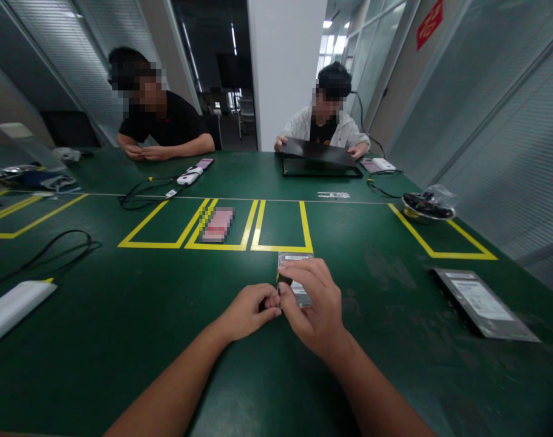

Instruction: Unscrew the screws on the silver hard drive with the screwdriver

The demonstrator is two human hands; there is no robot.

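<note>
Green table [121,340]. Small grey drive [298,285] with a white label lies flat at centre, just below the yellow taped boxes [212,227]. Right hand [315,306] rests over the drive, fingers curled around its near edge, thumb against a small dark part at its left side. Left hand [249,312] touches the same spot, fingertips pinched together; what they grip is too small to tell.

Around: bagged drive [483,303] lies well apart to the right; metal bowl [426,207] beyond it; white bar [12,309] and black cable [53,249] to the left. Two people sit opposite, one handling a black laptop [319,159]. Nothing lies between hands and drive.

Writing: label print on both drives is unreadable; red wall sign [428,24] illegible.
</note>
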